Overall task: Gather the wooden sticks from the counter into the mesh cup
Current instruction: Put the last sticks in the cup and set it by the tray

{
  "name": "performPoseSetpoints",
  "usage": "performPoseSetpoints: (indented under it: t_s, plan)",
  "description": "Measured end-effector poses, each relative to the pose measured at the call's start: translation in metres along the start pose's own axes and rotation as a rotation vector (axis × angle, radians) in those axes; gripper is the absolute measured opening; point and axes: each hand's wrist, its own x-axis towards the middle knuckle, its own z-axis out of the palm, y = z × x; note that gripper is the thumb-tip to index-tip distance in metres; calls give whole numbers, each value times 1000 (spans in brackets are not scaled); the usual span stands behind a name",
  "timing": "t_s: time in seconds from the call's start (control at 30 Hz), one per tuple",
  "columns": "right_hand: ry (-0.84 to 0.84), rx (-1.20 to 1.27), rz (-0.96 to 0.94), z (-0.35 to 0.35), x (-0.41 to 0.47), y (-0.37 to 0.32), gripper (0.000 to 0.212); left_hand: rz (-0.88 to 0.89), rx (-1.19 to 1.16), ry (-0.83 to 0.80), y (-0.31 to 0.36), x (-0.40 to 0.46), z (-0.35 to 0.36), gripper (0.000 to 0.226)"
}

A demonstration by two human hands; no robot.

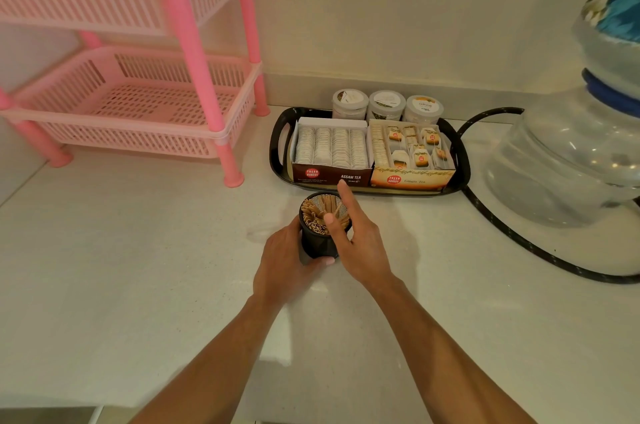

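While my left hand [282,262] curled round the side of the black cylindrical mesh cup [318,243], gripping it on the pale speckled counter [138,267], my right hand [356,236] hovered over its mouth with the forefinger stretched straight out and the thumb resting on the tops of the thin wooden sticks [317,214]. Whether that thumb pinched a stick against a hidden finger, I could not tell. The sticks stood packed upright inside the cup, filling it.

Just beyond the cup lay a black oval tray with handles [278,146]. On it sat an open brown carton of white tea bags [330,160] printed "ASSAM TEA" beside a red "FRESH HONEST" badge, and next to it an orange carton of tagged tea bags [412,160] that read "Ginger Tea". Behind them stood three small round lidded jars [386,104], their labels too small to read.

A black braided cord [512,236] curved rightwards past a clear water bottle [568,160]. To the far left rose a pink plastic tiered basket rack [138,104].
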Motion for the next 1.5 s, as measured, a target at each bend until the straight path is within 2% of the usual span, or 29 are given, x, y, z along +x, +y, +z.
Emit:
performPoseSetpoints:
  t_s: [0.23,0.4,0.47,0.53,0.73,0.8,0.87,0.93,1.07,1.23,1.3,1.37,1.43,1.5]
  plan:
    - [24,-20,24,2,2,2,73,0,27,10,-1,0,0,95]
    - [46,172,34,-1,-9,-3,47,-37,60,15,-2,1,3,89]
    - [10,203,5,3,-15,-2,58,-3,78,27,-2,3,2,82]
    - [-50,122,7,8,-19,-1,69,26,77,26,-3,3,1,75]
    - [-87,-78,2,15,-14,3,74,53,70,78,-1,0,-1,69]
    - [-36,-33,57,16,-15,5,89,53,64,64,0,1,-1,69]
    - [26,137,136,19,-16,12,108,65,65,51,-2,1,-2,72]
    - [43,250,217,23,-16,15,118,76,56,48,-3,1,-2,72]
    - [91,254,246,36,-10,12,103,93,49,48,-4,1,-2,66]
    - [144,196,211,36,-9,9,95,73,40,27,-2,1,-3,67]
    - [194,197,210,26,-6,10,91,42,42,-16,-2,-1,-3,77]
    - [342,326,277,13,-3,11,90,-5,37,-45,-3,-5,-3,98]
    - [468,399,327,1,0,13,94,-58,40,-64,-4,-9,-2,104]
    - [425,336,293,-8,-1,13,99,-77,101,-86,-5,-8,-1,102]
